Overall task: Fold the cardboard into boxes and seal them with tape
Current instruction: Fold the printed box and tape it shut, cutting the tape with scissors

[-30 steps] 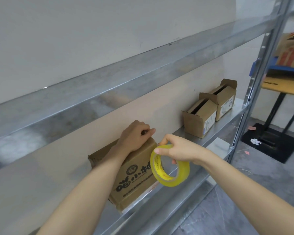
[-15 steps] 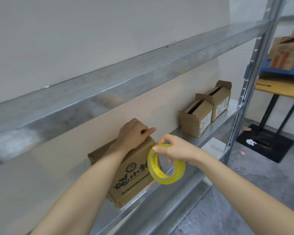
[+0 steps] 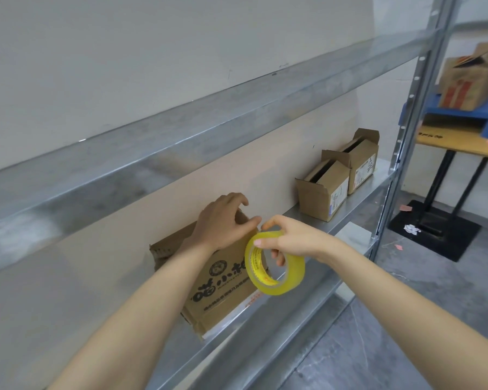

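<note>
At the shelf point(image 3: 350, 209) edge (front rim), left hand point(image 3: 223, 220) clasps box point(image 3: 223, 288); right hand point(image 3: 296, 237) pinches tape roll point(image 3: 293, 275).

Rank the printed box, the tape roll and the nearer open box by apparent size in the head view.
1. printed box
2. tape roll and nearer open box: look alike; the roll is closer, so unranked.

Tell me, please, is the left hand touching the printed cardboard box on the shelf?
Touching. The head view shows the left hand holding the top of the printed cardboard box, thumb on its edge.
</note>
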`<state>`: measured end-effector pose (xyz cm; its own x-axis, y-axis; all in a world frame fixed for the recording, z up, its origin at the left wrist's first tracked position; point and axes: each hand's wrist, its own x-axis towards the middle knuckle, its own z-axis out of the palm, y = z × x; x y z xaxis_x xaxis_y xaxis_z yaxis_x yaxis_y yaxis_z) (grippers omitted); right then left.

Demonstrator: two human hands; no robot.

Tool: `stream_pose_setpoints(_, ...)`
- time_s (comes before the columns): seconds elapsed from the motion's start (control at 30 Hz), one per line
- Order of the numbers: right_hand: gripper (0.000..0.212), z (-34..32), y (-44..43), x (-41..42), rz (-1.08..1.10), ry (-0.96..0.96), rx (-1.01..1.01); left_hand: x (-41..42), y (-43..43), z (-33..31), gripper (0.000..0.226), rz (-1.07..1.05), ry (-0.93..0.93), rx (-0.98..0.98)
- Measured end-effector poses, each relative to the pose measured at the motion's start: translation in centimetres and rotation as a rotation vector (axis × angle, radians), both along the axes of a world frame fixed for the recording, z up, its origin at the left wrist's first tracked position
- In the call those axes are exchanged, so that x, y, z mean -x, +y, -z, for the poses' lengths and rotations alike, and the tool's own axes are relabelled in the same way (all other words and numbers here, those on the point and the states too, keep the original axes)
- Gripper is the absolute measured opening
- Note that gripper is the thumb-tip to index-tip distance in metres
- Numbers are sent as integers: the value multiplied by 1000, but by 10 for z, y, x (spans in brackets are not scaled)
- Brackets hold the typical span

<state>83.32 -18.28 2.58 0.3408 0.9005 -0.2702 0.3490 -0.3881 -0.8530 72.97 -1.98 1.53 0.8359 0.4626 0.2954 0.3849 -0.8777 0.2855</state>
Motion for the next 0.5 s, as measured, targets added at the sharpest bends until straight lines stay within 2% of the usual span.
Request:
stream_pose_setpoints(0.07, 55, 4, 0, 0, -14, -8, 11, 2, -2, 2, 39, 12, -63, -85)
stream_pose_setpoints(0.17, 70, 11, 0, -8, -78, -156, 21, 1, -4, -3, 47, 18, -8, -197)
stream_pose_setpoints(0.23, 78, 12, -1, -12, -126, -235, 45, 2, -8, -8, 42, -20, 57, -153)
stream_pose_setpoints(0.33, 78, 3, -6, -17, -218, -342, 6, 0, -18, -21, 38, -127, 173, -134)
stream_pose_setpoints(0.4, 81, 0, -7, -23, -258, -359, -42, -3, -23, -28, 40, -211, 239, -100)
stream_pose_setpoints(0.5, 84, 2, -9, -28, -328, -325, -103, 0, -32, -21, 42, -303, 248, 49)
